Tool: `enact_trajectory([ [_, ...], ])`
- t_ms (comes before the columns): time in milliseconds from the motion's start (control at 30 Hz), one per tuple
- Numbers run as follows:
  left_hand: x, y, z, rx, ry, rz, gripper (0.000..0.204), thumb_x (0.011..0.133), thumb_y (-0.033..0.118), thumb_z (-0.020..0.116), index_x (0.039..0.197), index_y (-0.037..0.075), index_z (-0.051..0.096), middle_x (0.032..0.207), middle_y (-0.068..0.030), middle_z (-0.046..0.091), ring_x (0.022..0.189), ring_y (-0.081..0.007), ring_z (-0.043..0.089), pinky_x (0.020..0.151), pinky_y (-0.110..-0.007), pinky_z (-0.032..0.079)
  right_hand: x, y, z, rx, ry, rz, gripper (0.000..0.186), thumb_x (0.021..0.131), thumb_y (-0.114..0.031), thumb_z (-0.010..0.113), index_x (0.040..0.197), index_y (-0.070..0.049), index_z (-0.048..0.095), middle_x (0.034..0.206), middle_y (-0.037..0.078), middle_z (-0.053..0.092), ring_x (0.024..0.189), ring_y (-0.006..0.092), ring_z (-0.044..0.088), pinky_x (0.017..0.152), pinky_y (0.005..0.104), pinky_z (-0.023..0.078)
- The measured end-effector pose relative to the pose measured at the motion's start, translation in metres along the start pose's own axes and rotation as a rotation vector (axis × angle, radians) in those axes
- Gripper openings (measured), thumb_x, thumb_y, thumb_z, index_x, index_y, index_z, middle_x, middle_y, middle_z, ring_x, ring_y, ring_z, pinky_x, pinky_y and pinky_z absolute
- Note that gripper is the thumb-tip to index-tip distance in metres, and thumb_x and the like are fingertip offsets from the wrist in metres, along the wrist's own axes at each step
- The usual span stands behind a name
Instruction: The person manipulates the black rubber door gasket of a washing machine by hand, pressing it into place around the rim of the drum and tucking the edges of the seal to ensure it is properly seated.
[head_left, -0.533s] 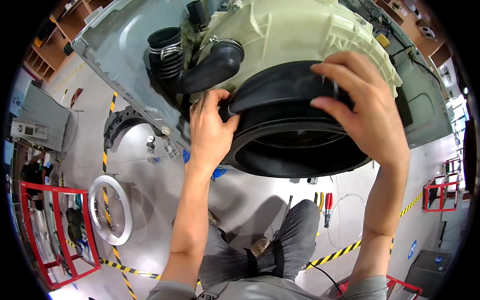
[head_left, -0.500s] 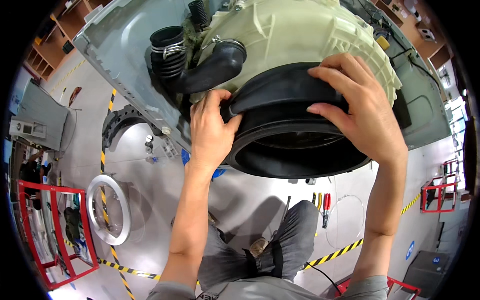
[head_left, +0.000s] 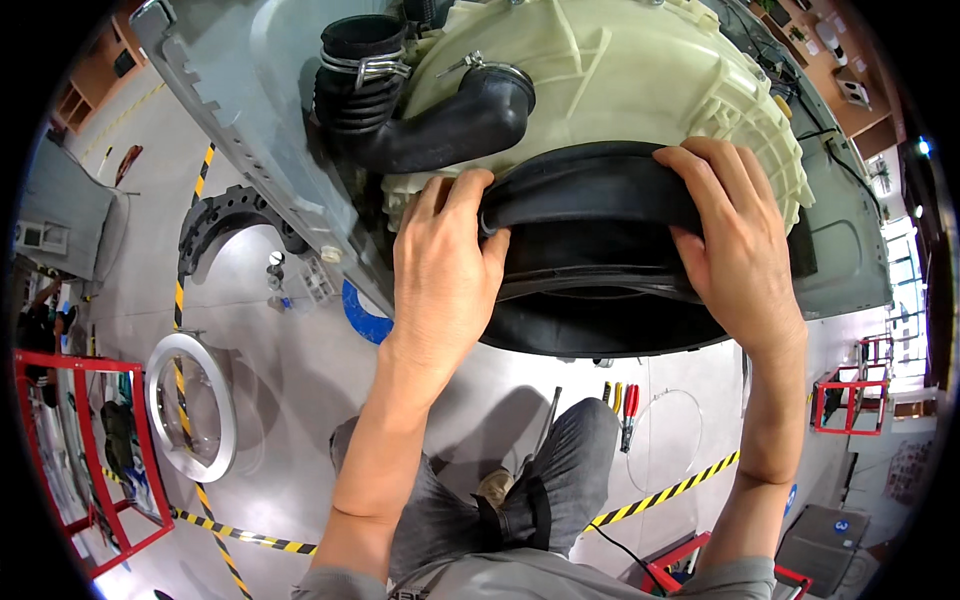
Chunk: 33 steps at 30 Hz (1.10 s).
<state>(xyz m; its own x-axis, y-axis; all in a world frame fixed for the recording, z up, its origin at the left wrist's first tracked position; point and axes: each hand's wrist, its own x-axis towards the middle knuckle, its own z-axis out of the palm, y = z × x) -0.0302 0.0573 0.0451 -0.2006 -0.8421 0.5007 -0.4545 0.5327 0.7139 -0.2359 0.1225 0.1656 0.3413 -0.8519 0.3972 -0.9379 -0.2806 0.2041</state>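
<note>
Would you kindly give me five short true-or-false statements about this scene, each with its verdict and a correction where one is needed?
1. The left hand and the right hand are both on the black rubber ring. True.

2. A wire clamp goes around the upright end of the black hose. True.

3. The left hand is holding that hose. False: it is at the left end of the rubber ring.

4. The red-handled tool lies on the floor. True.

5. The silver-rimmed round part is at the person's right. False: it is on the floor at the person's left.
</note>
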Motion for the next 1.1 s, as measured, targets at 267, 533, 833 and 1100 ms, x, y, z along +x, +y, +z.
enact_trajectory([
  [267, -0.002, -0.024, 0.007, -0.159, 0.038, -0.041, 0.044, 0.073, -0.004, 0.075, 0.114, 0.0, 0.064, 0.109, -0.0164, 0.069, 0.102, -0.0347, 0.067, 0.091, -0.039, 0.051, -0.004, -0.002, 0.007, 0.052, 0.041, 0.054, 0.059, 0.06, 0.01, 0.071, 0.116, -0.004, 0.061, 0.116, 0.011, 0.058, 0.108, 0.0342, 0.056, 0.093, 0.0426, 0.047],
  [533, -0.006, -0.019, 0.018, -0.075, 0.135, 0.044, 0.04, 0.069, -0.005, 0.076, 0.107, 0.0, 0.063, 0.105, -0.0159, 0.065, 0.102, -0.0381, 0.061, 0.09, -0.044, 0.048, -0.003, 0.006, 0.002, -0.034, 0.016, 0.006, 0.081, 0.061, 0.003, 0.081, 0.138, -0.014, 0.06, 0.12, 0.011, 0.053, 0.111, 0.0327, 0.054, 0.095, 0.0415, 0.046],
  [833, -0.008, -0.022, 0.019, -0.069, 0.13, 0.059, 0.039, 0.067, -0.008, 0.074, 0.102, 0.0, 0.059, 0.104, -0.0159, 0.059, 0.101, -0.0389, 0.058, 0.089, -0.046, 0.047, 0.0, -0.001, 0.005, 0.061, -0.021, 0.078, 0.061, 0.063, 0.01, 0.073, 0.122, -0.004, 0.063, 0.118, 0.015, 0.056, 0.106, 0.0343, 0.056, 0.09, 0.044, 0.047],
  [1100, -0.008, -0.031, 0.032, -0.091, 0.166, 0.149, 0.041, 0.067, -0.011, 0.067, 0.105, 0.0, 0.055, 0.103, -0.0187, 0.06, 0.096, -0.0419, 0.059, 0.086, -0.048, 0.047, -0.006, -0.004, 0.013, -0.09, 0.067, -0.252, 0.026, 0.07, 0.006, 0.069, 0.094, 0.004, 0.063, 0.104, 0.016, 0.064, 0.097, 0.033, 0.063, 0.082, 0.0428, 0.05],
])
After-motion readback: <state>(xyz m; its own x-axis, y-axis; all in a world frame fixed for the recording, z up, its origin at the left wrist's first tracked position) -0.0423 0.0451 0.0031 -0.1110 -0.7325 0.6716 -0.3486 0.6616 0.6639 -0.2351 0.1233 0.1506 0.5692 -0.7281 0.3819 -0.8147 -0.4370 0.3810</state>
